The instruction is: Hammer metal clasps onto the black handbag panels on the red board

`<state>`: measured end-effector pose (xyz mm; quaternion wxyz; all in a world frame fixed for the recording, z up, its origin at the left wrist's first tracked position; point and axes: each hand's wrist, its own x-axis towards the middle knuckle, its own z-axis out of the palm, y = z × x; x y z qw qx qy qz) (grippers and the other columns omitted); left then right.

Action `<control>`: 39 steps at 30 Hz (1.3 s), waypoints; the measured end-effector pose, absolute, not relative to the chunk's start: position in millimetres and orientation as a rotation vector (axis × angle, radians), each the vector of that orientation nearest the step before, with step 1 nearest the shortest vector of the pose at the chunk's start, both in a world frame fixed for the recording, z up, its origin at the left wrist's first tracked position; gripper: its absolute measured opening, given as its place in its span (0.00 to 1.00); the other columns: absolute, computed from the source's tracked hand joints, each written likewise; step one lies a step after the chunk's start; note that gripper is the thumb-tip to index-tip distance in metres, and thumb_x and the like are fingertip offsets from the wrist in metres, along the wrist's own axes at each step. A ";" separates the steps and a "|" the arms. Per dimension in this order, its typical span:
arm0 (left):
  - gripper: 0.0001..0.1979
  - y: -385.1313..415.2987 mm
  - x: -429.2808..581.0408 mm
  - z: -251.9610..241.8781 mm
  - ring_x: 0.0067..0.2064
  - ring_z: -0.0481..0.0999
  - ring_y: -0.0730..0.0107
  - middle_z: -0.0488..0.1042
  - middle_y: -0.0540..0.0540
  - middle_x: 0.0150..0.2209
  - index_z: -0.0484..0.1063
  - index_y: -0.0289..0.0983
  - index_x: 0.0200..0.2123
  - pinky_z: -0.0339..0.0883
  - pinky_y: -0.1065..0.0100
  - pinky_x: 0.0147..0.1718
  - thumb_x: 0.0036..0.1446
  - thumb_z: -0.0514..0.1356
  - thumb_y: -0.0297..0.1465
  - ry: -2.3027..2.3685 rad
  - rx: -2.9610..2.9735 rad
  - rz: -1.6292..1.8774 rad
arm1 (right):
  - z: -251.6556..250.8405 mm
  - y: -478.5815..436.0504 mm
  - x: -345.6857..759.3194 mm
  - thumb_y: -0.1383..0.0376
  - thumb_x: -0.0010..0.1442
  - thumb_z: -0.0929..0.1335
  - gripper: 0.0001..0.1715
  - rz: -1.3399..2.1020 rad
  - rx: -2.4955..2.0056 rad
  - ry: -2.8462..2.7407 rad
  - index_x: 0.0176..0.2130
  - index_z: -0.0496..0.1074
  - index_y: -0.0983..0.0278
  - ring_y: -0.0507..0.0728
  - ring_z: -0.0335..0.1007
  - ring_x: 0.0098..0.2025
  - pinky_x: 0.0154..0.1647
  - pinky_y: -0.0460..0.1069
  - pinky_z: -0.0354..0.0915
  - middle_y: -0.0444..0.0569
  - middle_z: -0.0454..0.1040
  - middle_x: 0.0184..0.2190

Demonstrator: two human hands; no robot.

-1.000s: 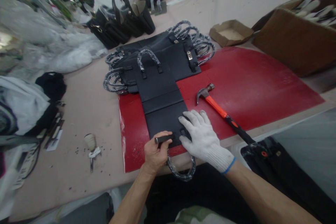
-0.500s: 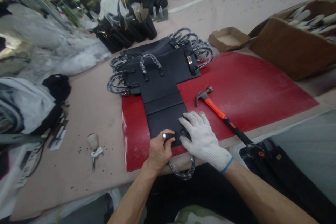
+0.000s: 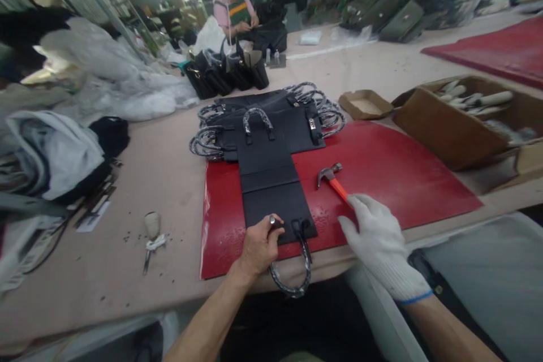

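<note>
A black leather bag panel (image 3: pixel 271 192) lies on a red mat (image 3: pixel 382 175), its wrapped handle loop (image 3: pixel 292 277) hanging over the table's near edge. My bare left hand (image 3: pixel 258 246) is closed round a small metal punch (image 3: pixel 272 219), which stands upright on the panel's near end beside the handle tab. To the right of the panel lies a hammer (image 3: pixel 326 174) with an orange handle. My gloved right hand (image 3: pixel 375 237) covers that handle, fingers curled over it.
A stack of black panels (image 3: pixel 292 119) with wrapped handles lies behind. Two cardboard boxes (image 3: pixel 449 124) (image 3: pixel 365 104) stand to the right. A small tool (image 3: pixel 150 232) lies on the table at left. Finished bags (image 3: pixel 224 73) and another person (image 3: pixel 233 5) are at the far end.
My right hand left the panel's handle tab and moved right onto the hammer's handle. My left hand turned the punch upright on the panel. The camera tilted up.
</note>
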<state>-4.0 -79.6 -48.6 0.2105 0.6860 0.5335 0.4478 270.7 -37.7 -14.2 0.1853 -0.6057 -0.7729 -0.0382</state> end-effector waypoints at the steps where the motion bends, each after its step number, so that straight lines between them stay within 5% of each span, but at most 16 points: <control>1: 0.07 -79.6 -3.5 -48.6 0.39 0.83 0.66 0.81 0.47 0.38 0.73 0.39 0.43 0.76 0.70 0.40 0.64 0.57 0.24 1.478 1.906 1.245 | -13.8 -39.1 279.0 0.62 0.68 0.67 0.23 -0.149 -1.839 -2.218 0.58 0.70 0.72 0.72 0.70 0.50 0.49 0.64 0.71 0.64 0.72 0.53; 5: 0.08 -79.4 -3.0 -52.8 0.39 0.83 0.65 0.81 0.47 0.38 0.73 0.39 0.44 0.76 0.70 0.40 0.64 0.58 0.24 1.454 1.943 1.235 | -12.9 -45.3 291.9 0.65 0.71 0.66 0.23 -0.143 -2.186 -2.386 0.63 0.67 0.71 0.69 0.71 0.42 0.38 0.58 0.70 0.61 0.72 0.46; 14: 0.09 -78.4 -1.9 -60.1 0.37 0.83 0.65 0.81 0.46 0.38 0.73 0.39 0.45 0.77 0.69 0.38 0.63 0.57 0.24 1.449 1.995 1.242 | -0.3 -24.3 283.6 0.74 0.67 0.61 0.26 0.374 -2.270 -2.162 0.62 0.65 0.76 0.66 0.77 0.43 0.40 0.53 0.68 0.64 0.75 0.44; 19: 0.10 -76.9 -0.1 -59.7 0.38 0.83 0.64 0.80 0.46 0.37 0.73 0.40 0.45 0.78 0.68 0.39 0.63 0.57 0.24 1.431 1.978 1.267 | 39.4 -34.9 272.0 0.56 0.74 0.57 0.20 0.916 -1.868 -1.834 0.52 0.67 0.65 0.57 0.66 0.21 0.20 0.48 0.63 0.40 0.64 0.24; 22: 0.10 -76.2 -0.1 -58.6 0.38 0.83 0.64 0.81 0.47 0.38 0.73 0.40 0.45 0.78 0.68 0.40 0.62 0.57 0.23 1.430 1.990 1.248 | 81.7 -53.4 258.3 0.45 0.72 0.62 0.24 1.233 -1.434 -1.541 0.50 0.67 0.63 0.55 0.63 0.20 0.19 0.48 0.63 0.38 0.63 0.25; 25: 0.10 -75.9 0.2 -59.1 0.39 0.84 0.63 0.81 0.46 0.38 0.72 0.40 0.45 0.78 0.68 0.39 0.63 0.57 0.23 1.444 1.996 1.238 | 109.3 -70.6 249.6 0.48 0.73 0.62 0.21 1.119 -1.306 -1.744 0.48 0.70 0.62 0.57 0.72 0.26 0.26 0.49 0.69 0.44 0.72 0.30; 31: 0.10 -75.0 1.3 -61.3 0.36 0.84 0.63 0.81 0.46 0.36 0.72 0.40 0.44 0.77 0.68 0.36 0.62 0.56 0.22 1.423 2.011 1.267 | 101.9 -86.3 251.3 0.55 0.72 0.61 0.17 0.398 -1.291 -2.282 0.34 0.70 0.58 0.59 0.73 0.23 0.23 0.50 0.60 0.45 0.75 0.25; 39: 0.10 -75.8 0.5 -59.4 0.38 0.83 0.63 0.81 0.46 0.38 0.72 0.40 0.46 0.77 0.68 0.39 0.63 0.56 0.23 1.406 1.993 1.254 | 114.6 -89.8 245.0 0.52 0.75 0.59 0.19 0.259 -1.266 -2.143 0.40 0.72 0.57 0.61 0.73 0.21 0.22 0.51 0.65 0.47 0.75 0.23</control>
